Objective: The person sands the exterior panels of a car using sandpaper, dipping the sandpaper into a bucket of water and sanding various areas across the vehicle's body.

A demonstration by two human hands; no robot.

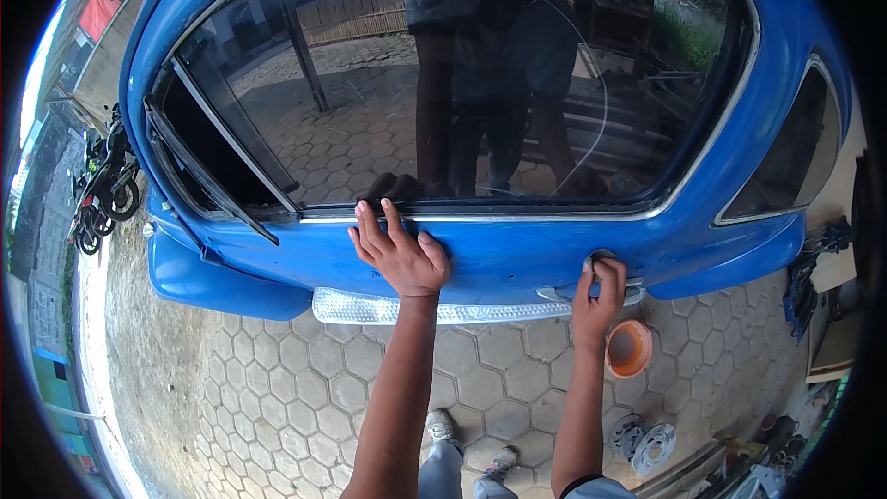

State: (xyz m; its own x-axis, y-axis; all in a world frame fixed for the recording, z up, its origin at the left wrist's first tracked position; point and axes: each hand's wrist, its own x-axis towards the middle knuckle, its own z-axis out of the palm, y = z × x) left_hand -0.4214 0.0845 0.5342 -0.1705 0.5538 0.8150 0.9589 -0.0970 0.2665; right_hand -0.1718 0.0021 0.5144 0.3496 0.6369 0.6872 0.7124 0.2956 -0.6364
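Observation:
My left hand (402,254) lies on the blue car door (499,245), its fingers spread and the tips at the lower edge of the dark window (370,129). To the right, my right hand (601,291) is closed with its fingertips against the door, just above and over the metal door handle (554,294). Its fingers pinch a small dark greyish piece (601,254). Most of that piece is hidden, so its kind does not show.
An orange bowl (629,348) with cloudy liquid stands on the hexagonal paving (499,370) below my right hand. Metal discs (654,449) lie nearer me. A silvery textured running board (443,312) runs beneath the door. Motorcycles (106,187) stand at far left.

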